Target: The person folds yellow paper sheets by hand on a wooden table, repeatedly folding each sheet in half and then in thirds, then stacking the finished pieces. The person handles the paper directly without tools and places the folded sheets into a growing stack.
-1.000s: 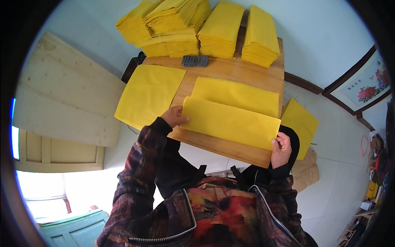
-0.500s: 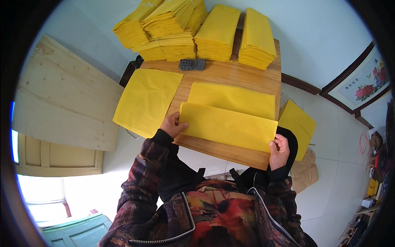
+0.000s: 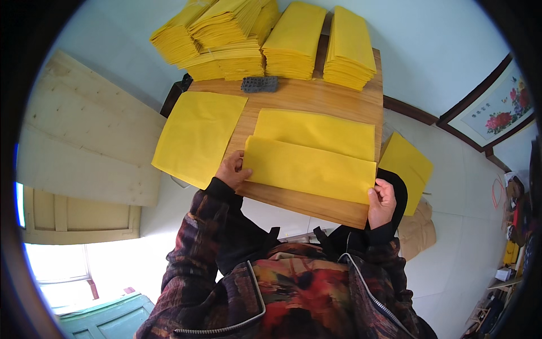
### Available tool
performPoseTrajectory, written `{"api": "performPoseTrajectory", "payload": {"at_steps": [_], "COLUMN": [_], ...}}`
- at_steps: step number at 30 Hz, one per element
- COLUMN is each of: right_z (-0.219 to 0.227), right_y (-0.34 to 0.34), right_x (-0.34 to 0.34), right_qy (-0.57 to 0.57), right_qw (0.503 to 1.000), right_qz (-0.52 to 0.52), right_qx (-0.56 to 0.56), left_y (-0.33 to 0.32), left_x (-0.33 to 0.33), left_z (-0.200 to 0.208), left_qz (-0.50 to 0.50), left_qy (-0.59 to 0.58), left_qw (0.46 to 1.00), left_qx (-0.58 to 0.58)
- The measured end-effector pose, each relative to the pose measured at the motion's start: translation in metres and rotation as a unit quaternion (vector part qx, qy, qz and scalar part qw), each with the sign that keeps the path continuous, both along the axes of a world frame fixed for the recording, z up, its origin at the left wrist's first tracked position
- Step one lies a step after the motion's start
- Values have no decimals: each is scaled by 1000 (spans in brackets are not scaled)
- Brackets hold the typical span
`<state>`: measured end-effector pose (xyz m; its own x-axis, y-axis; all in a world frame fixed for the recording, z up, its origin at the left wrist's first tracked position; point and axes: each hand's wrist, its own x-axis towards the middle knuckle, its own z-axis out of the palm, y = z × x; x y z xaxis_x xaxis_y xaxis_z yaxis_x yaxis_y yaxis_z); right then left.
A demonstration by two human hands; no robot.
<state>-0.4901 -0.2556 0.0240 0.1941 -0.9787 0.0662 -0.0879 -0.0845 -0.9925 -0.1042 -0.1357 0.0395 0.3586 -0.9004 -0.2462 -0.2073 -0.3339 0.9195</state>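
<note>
A yellow folded sheet (image 3: 309,169), perhaps paper or thin cloth, lies lengthwise at the near side of the wooden table. My left hand (image 3: 231,170) pinches its left end, thumb on top. At the opposite end, my right hand (image 3: 382,204) grips the near right corner between thumb and fingers. Beyond the front panel shows another yellow layer (image 3: 319,133), partly covered; whether it belongs to the same sheet I cannot tell. To the left a flat yellow sheet (image 3: 199,135) rests over the table's left edge, close to my left hand.
Several stacks of folded yellow sheets (image 3: 293,42) line the far side of the table (image 3: 316,98). A dark grey bumpy block (image 3: 259,85) sits before them. More yellow material (image 3: 409,169) stands right of the table, above a brown bundle (image 3: 419,229). A wooden board (image 3: 93,133) leans at left.
The whole view has shifted slightly. Both hands keep their hold on the folded sheet, which stays in nearly the same place on the table.
</note>
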Motion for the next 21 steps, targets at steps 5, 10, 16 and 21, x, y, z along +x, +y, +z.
{"api": "performPoseTrajectory", "payload": {"at_steps": [5, 10, 16, 21], "right_z": [2, -2, -2, 6], "right_y": [0, -2, -3, -2], "right_x": [1, 4, 4, 7], "right_qy": [17, -12, 10, 49], "right_qw": [1000, 1000, 1000, 998], "right_qz": [-4, -16, -24, -28], "right_qx": [2, -8, 16, 10], "left_y": [0, 1, 0, 3], "left_x": [-4, -13, -14, -16], "left_z": [1, 0, -10, -6], "left_qz": [21, 48, 63, 70], "left_qy": [-96, -155, -167, -159], "left_qw": [995, 986, 983, 985], "left_qx": [9, -29, -36, -19]}}
